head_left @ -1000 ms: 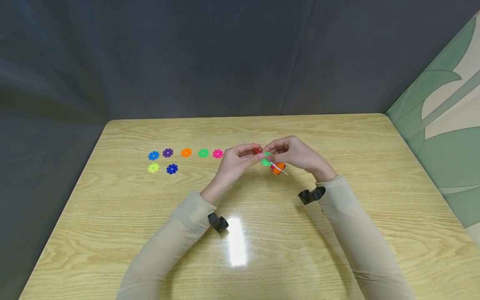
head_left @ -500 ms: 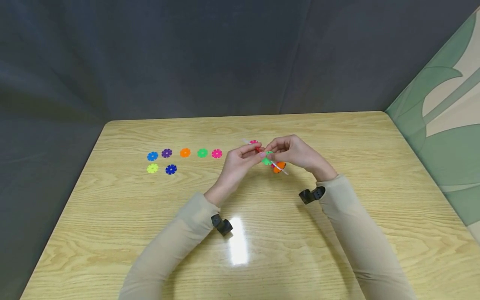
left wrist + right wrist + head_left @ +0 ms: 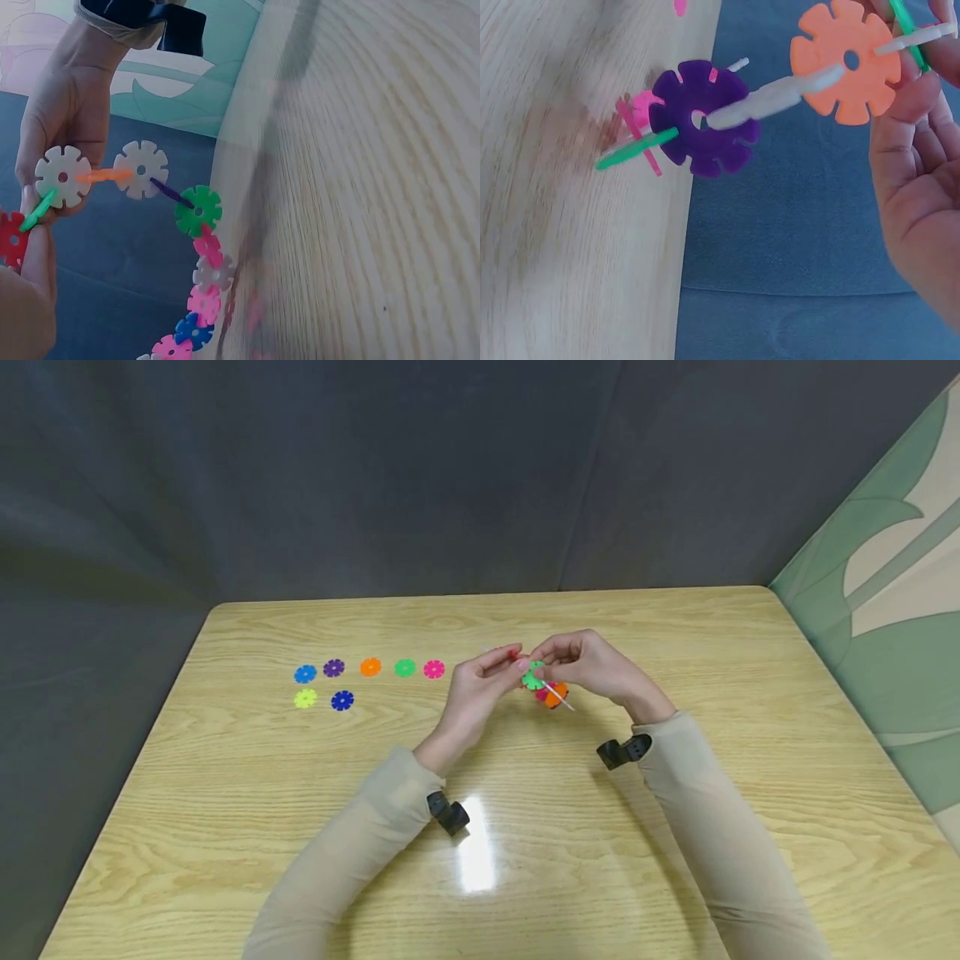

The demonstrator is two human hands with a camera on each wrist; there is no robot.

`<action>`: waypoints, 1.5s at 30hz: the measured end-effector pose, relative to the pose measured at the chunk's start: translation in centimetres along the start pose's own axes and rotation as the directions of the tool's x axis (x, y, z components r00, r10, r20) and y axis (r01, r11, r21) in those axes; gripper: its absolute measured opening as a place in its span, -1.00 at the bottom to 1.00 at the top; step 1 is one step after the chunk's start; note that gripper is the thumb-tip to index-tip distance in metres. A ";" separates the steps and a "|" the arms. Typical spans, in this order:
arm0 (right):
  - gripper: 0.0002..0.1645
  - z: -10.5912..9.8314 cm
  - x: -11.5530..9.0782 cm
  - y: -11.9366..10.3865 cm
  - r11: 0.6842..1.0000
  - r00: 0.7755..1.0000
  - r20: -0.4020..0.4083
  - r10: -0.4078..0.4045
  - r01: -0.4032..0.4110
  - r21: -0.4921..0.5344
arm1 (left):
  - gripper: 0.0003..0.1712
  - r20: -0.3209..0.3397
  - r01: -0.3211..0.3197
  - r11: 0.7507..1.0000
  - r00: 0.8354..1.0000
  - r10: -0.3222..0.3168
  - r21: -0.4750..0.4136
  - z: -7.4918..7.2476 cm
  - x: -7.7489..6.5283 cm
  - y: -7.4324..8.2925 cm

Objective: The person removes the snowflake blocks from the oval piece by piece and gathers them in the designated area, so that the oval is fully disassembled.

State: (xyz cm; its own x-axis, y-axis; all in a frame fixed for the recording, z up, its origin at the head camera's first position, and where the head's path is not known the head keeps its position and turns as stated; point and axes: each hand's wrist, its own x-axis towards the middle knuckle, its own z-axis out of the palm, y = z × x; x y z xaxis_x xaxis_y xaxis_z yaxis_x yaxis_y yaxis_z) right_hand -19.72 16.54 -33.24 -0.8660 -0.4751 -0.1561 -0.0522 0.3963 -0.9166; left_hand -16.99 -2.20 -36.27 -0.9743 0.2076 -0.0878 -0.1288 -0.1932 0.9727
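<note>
Both hands hold a linked chain of notched plastic snowflake discs, raised over the table. In the head view my left hand [image 3: 477,693] pinches it at a red disc [image 3: 13,238]. My right hand [image 3: 592,664] pinches it close by, fingertips nearly meeting the left ones, at a green disc [image 3: 534,675]. In the left wrist view a white disc [image 3: 63,177] lies against my right hand, and a string with a green disc [image 3: 199,211] hangs down. An orange disc [image 3: 846,61] and a purple disc [image 3: 704,118] hang off the right side. The exact pinch points are partly hidden.
Loose discs lie on the wooden table [image 3: 360,827] to the left: light blue [image 3: 305,674], purple [image 3: 333,668], orange [image 3: 371,667], green [image 3: 405,668], pink [image 3: 434,669], yellow [image 3: 306,698] and dark blue [image 3: 342,700]. A dark curtain [image 3: 397,485] stands behind the table.
My left hand and forearm have shifted slightly to the right, while the right hand stays nearly in place. The hanging chain ends have swung a little; both hands keep their hold.
</note>
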 end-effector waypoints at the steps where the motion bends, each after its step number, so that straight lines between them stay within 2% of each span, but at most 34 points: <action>1: -0.70 0.1 0.0 -0.1 1.000 1.000 -0.009 0.009 -0.009 -0.001 | -0.53 -0.003 0.000 1.000 1.000 0.000 -0.015 0.0 0.0 0.0; 7: -0.69 0.5 0.1 -0.4 0.998 0.997 -0.039 0.059 -0.060 -0.016 | -0.52 -0.008 -0.020 1.000 1.000 0.020 0.000 -0.1 0.1 0.0; 12: -0.73 0.7 0.3 -0.4 0.997 0.997 -0.020 0.072 -0.072 -0.015 | -0.50 0.027 -0.041 0.997 0.999 0.039 0.065 -0.2 0.0 0.0; 16: -0.79 0.6 0.3 -0.4 0.997 0.997 -0.012 0.078 -0.078 -0.003 | -0.50 0.050 -0.037 0.996 0.998 0.033 0.076 -0.2 -0.2 -0.1; 20: -0.80 0.6 0.1 -0.3 0.997 0.997 -0.012 0.079 -0.079 0.019 | -0.50 0.060 -0.010 0.999 0.998 0.007 0.041 -0.2 -0.1 -0.2; 24: -0.77 0.7 0.0 -0.3 0.996 0.996 -0.006 0.083 -0.083 0.007 | -0.52 0.048 0.025 0.998 0.999 -0.022 -0.060 -0.5 0.2 -0.1; 27: -0.74 0.8 0.0 -0.2 0.996 0.996 0.000 0.093 -0.093 0.004 | -0.52 0.040 0.021 0.995 0.999 -0.017 -0.102 -1.0 0.5 0.3; 30: -0.72 0.6 0.0 0.0 0.995 0.995 -0.016 0.098 -0.098 0.017 | -0.48 0.064 0.009 0.997 0.998 -0.004 -0.070 -1.6 0.6 0.7; 33: -0.73 0.2 0.0 0.1 0.996 0.995 -0.047 0.093 -0.092 0.012 | -0.47 0.094 0.022 0.999 0.995 -0.019 -0.026 -2.4 0.6 1.0; 36: -0.75 -0.1 -0.1 0.1 0.996 0.994 -0.067 0.092 -0.092 -0.009 | -0.48 0.088 0.052 0.999 0.995 -0.053 0.005 -3.2 0.6 1.3; 41: -0.78 -0.6 -0.4 0.0 0.994 0.991 -0.086 0.103 -0.105 -0.020 | -0.48 0.044 0.127 0.991 0.991 -0.129 0.034 -4.8 0.6 1.5; 45: -0.75 -0.8 -0.6 -0.1 0.992 0.989 -0.094 0.118 -0.121 -0.029 | -0.50 0.006 0.172 0.981 0.985 -0.173 0.094 -6.2 0.6 1.7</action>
State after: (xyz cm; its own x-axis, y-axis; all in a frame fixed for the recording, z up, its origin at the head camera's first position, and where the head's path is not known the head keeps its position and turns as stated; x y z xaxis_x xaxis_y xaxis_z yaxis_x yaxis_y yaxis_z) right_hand -19.58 17.48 -32.76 -0.9090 -0.3492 -0.2277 0.0387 0.4732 -0.8801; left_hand -18.91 -8.31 -35.96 -0.9362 0.2433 -0.2535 -0.2763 -0.0638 0.9590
